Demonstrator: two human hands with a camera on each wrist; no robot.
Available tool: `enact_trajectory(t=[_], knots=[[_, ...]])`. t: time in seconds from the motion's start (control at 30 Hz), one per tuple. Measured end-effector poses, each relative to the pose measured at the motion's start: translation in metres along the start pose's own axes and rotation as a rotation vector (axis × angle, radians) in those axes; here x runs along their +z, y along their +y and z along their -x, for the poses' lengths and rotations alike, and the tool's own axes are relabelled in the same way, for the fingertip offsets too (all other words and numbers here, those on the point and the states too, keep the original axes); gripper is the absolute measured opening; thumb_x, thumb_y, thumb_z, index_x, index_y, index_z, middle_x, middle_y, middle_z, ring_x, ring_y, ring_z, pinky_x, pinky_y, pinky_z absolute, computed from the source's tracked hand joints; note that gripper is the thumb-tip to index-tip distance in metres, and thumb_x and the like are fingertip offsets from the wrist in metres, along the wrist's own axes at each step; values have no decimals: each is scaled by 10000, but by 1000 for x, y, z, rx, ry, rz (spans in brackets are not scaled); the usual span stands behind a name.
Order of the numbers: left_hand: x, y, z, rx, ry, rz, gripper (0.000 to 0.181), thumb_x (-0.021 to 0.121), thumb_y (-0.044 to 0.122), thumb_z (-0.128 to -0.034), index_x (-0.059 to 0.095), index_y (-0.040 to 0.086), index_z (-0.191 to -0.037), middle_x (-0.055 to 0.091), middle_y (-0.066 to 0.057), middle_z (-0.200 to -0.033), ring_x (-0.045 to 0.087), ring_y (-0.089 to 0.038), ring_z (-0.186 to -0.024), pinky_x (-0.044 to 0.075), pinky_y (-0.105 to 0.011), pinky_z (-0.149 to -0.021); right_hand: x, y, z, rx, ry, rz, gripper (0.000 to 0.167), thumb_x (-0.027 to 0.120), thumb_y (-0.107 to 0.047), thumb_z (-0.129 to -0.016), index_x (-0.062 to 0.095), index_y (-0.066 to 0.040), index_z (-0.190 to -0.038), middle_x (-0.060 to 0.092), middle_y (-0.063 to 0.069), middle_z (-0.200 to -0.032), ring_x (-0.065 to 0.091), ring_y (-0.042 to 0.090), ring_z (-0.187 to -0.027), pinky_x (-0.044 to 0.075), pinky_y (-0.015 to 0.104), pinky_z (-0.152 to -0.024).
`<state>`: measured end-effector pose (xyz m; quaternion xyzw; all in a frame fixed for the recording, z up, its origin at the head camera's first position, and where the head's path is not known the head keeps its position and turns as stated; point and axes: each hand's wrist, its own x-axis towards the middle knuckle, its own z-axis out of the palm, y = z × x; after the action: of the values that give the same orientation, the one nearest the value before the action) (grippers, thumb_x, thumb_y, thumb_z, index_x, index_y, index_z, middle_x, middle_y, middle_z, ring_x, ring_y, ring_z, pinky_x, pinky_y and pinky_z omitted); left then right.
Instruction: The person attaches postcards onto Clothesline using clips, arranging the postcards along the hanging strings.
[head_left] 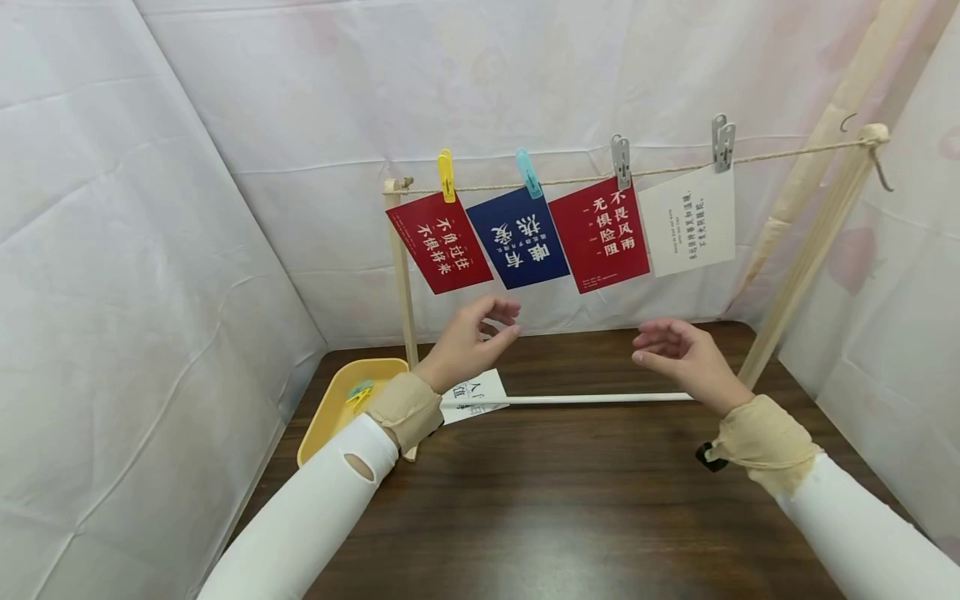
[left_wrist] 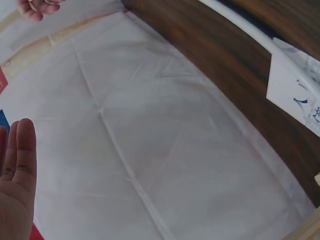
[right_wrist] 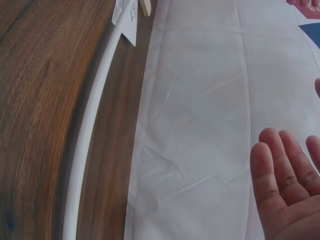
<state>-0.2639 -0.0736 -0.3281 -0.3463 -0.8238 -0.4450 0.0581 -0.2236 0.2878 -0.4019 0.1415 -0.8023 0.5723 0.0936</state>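
Both hands are held up in front of a strung twine (head_left: 570,181). My left hand (head_left: 472,340) is below the blue card (head_left: 517,237), fingers loosely bent and holding nothing. Across from it, my right hand (head_left: 686,358) hovers over the table, relaxed, with an empty palm (right_wrist: 295,217). Four cards hang in a row: a red card (head_left: 438,250) under a yellow clothespin (head_left: 447,177), the blue one under a light blue clothespin (head_left: 528,173), another red card (head_left: 592,250) and a white card (head_left: 693,225) under grey clothespins (head_left: 621,160).
Wooden posts (head_left: 795,275) hold the twine, with a white rod (head_left: 592,399) low between them. Another white card (head_left: 491,385) lies by the rod, partly behind the left wrist. A yellow tray (head_left: 318,425) at left contains clothespins (head_left: 358,398). White cloth (head_left: 225,250) surrounds the brown table (head_left: 570,500).
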Motion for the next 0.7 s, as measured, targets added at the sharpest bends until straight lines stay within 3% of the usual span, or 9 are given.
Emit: enact_trajectory(t=[0.27, 0.5, 0.7], knots=[[5, -13, 11, -4, -12, -8, 294, 701, 70, -1045, 660, -9, -1325, 733, -167, -1270, 733, -297, -1147, 644, -437, -980, 9, -2, -1, -13, -10, -4, 363, 773, -15, -989, 616, 70, -1305, 738, -212, -1055, 725, -30, -972, 598, 146, -848], [7, -25, 22, -34, -15, -3, 295, 707, 71, -1041, 656, -4, -1322, 730, -177, -1270, 729, -312, -1154, 622, -506, -1036, 18, -3, -1, -20, -31, -4, 373, 772, -20, -991, 612, 90, -1309, 736, -201, -1055, 725, -24, -974, 605, 158, -845], [7, -37, 32, -55, -33, -55, 297, 708, 109, -1052, 665, 18, -1332, 740, -151, -1271, 728, -261, -1100, 634, -425, -998, 25, 1, -3, -33, -37, 15, 365, 784, -16, -976, 630, 83, -1291, 730, -187, -1054, 724, -15, -967, 612, 174, -835]])
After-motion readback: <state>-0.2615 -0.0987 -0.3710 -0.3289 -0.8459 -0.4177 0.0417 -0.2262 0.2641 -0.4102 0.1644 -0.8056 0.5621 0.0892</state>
